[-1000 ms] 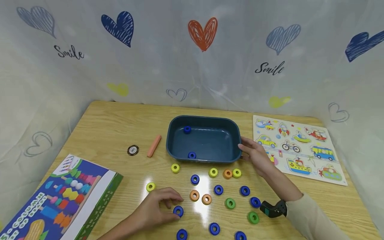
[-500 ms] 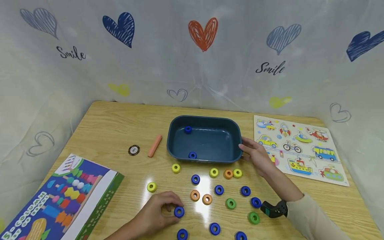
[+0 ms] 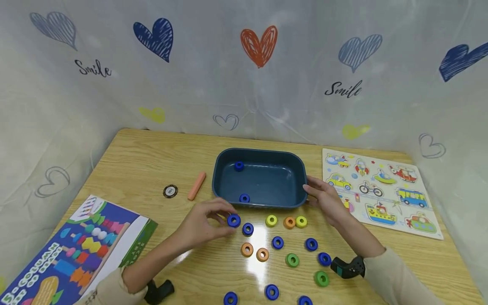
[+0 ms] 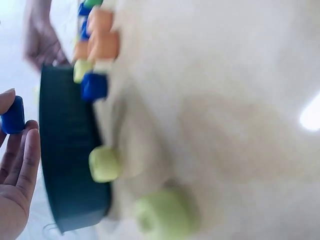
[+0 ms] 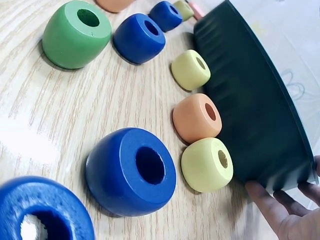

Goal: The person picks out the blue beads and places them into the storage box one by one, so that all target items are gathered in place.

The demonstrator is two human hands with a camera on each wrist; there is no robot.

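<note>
My left hand (image 3: 202, 222) pinches a blue wooden bead (image 3: 234, 220) between thumb and fingers. In the left wrist view that blue bead (image 4: 14, 116) is up level with the tub's upper part, clear of the table. The dark teal plastic tub (image 3: 263, 180) stands at the table's middle, with one blue bead (image 3: 239, 165) at its far left and another blue bead (image 3: 244, 198) by its near wall. My right hand (image 3: 324, 197) grips the tub's right end, thumb at the rim; fingers (image 5: 270, 202) reach under its lower edge in the right wrist view.
Several beads lie before the tub, including an orange bead (image 3: 289, 222), a green bead (image 3: 292, 259) and a yellow bead (image 3: 271, 220). Leftward are an orange stick (image 3: 196, 186), a round chip (image 3: 170, 191) and a toy box (image 3: 80, 254). A picture puzzle board (image 3: 381, 190) lies right.
My left hand has closed on the near-left blue bead and carried it up and forward, toward the tub's near-left corner. The right hand keeps its place at the tub.
</note>
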